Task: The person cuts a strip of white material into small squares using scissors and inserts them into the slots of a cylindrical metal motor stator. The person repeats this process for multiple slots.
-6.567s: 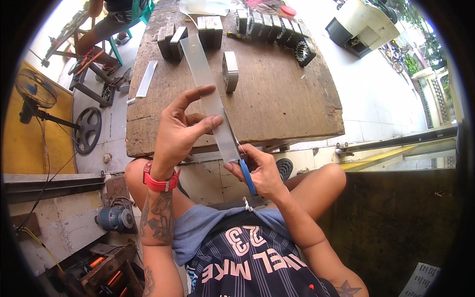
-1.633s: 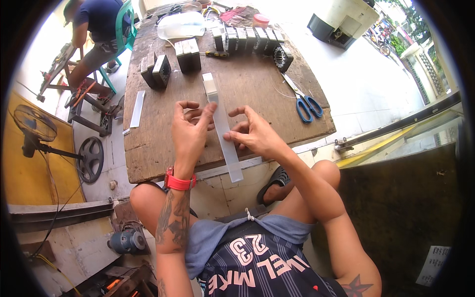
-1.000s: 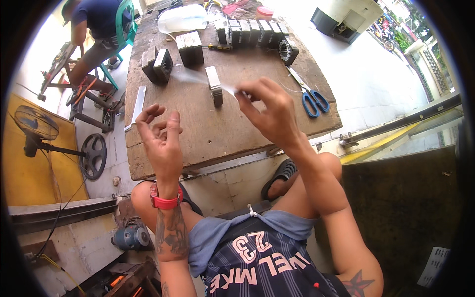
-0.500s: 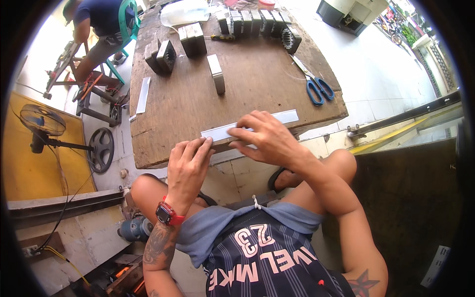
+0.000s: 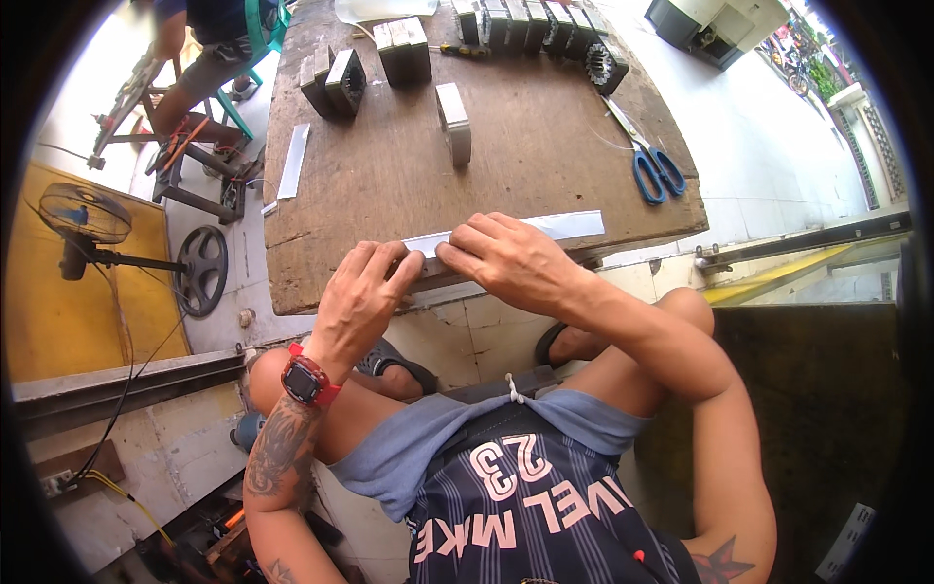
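A long white strip [image 5: 576, 225], film or paper, lies along the near edge of the wooden table, its long near side creased up between my hands. At its left end my left hand [image 5: 362, 290] has thumb and fingertips closed on the strip. My right hand [image 5: 511, 258] pinches the strip's near edge a short way to the right, fingers bent and the palm covering part of it. The strip's right end sticks out past my right hand and rests on the wood. Beyond my hands a single grey metal block [image 5: 454, 127] stands upright.
Blue-handled scissors [image 5: 654, 161] lie at the table's right. A second white strip [image 5: 294, 161] is at the left. Toothed metal cores [image 5: 345, 83] stand farther back, several in a row [image 5: 525, 27], near a yellow-black screwdriver [image 5: 463, 50]. A fan [image 5: 86, 219] stands left; a person [image 5: 199, 58] sits beyond.
My right hand has shifted left along the strip, closer to my left hand, its fingers now closing on the near edge. The view has tilted slightly, moving the table up and right.
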Tool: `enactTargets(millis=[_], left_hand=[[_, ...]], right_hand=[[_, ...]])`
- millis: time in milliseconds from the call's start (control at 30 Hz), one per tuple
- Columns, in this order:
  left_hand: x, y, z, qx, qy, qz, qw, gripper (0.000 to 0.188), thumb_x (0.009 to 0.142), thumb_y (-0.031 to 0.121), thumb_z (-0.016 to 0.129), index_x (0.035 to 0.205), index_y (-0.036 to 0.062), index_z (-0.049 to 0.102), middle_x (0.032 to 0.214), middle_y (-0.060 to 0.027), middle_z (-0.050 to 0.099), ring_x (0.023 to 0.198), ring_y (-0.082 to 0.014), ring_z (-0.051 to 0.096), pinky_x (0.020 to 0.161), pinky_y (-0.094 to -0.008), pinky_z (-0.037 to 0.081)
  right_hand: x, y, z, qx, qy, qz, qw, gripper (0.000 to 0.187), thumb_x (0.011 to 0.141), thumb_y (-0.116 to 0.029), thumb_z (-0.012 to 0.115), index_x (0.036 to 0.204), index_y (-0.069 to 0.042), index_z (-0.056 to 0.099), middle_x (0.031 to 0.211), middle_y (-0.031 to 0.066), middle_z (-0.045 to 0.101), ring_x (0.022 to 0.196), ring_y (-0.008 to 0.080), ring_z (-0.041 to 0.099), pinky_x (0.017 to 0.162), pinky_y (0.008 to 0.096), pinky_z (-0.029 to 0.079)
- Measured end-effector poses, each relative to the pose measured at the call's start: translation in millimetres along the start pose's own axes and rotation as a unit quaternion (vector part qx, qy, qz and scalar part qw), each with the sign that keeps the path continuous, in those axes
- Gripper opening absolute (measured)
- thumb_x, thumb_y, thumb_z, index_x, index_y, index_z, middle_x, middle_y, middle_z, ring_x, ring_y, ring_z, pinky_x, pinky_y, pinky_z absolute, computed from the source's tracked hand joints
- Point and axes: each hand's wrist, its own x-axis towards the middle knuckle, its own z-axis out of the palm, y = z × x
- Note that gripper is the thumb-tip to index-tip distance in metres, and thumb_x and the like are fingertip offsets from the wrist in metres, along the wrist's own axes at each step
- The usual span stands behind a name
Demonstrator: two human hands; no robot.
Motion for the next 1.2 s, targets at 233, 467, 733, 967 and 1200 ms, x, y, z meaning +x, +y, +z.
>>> enactTargets(millis=[233, 467, 733, 967, 1200], left_hand=[[-12, -6, 5, -0.024, 0.044, 0.013, 0.999, 0.041, 0.083, 0.007, 0.069, 0.124, 0.0103, 0.067, 0.115, -0.0039, 0.069, 0.1, -0.0246, 0.066, 0.091, -0.0388, 0.055], [-17, -4, 2, -0.029, 0.039, -0.016, 0.999, 0.044, 0.084, 0.008, 0.067, 0.128, 0.0109, 0.072, 0.121, -0.0015, 0.072, 0.104, -0.0228, 0.066, 0.095, -0.0379, 0.054], [-17, 0, 3, -0.016, 0.03, -0.025, 0.999, 0.044, 0.084, 0.01, 0.067, 0.128, 0.0102, 0.071, 0.121, -0.0027, 0.071, 0.108, -0.024, 0.064, 0.097, -0.0393, 0.053], [-16, 4, 3, -0.003, 0.026, -0.038, 0.999, 0.046, 0.083, 0.01, 0.067, 0.129, 0.0098, 0.07, 0.121, -0.0031, 0.069, 0.108, -0.0244, 0.064, 0.097, -0.0397, 0.053], [-19, 6, 0, -0.002, 0.004, -0.054, 0.999, 0.05, 0.081, 0.01, 0.068, 0.131, 0.0107, 0.069, 0.122, -0.0043, 0.066, 0.114, -0.0278, 0.059, 0.101, -0.0411, 0.049]], right_hand=[[-9, 22, 3, 0.043, 0.021, -0.091, 0.995, 0.04, 0.085, -0.013, 0.068, 0.125, -0.009, 0.068, 0.103, 0.0043, 0.063, 0.095, 0.021, 0.067, 0.086, 0.035, 0.059], [-11, 23, 7, 0.057, 0.019, -0.078, 0.995, 0.044, 0.085, -0.014, 0.068, 0.129, -0.01, 0.07, 0.104, 0.0047, 0.063, 0.098, 0.0211, 0.067, 0.088, 0.0352, 0.06], [-9, 24, 7, 0.065, 0.018, -0.08, 0.995, 0.044, 0.085, -0.015, 0.067, 0.129, -0.01, 0.069, 0.104, 0.0048, 0.062, 0.098, 0.0213, 0.067, 0.09, 0.0359, 0.059], [-9, 24, 6, 0.072, 0.006, -0.072, 0.995, 0.043, 0.085, -0.014, 0.067, 0.128, -0.009, 0.069, 0.105, 0.0051, 0.063, 0.099, 0.0218, 0.067, 0.09, 0.0365, 0.059], [-5, 22, 3, 0.075, -0.01, -0.063, 0.995, 0.042, 0.086, -0.013, 0.066, 0.127, -0.009, 0.069, 0.104, 0.0054, 0.062, 0.099, 0.0218, 0.067, 0.09, 0.0366, 0.059]])
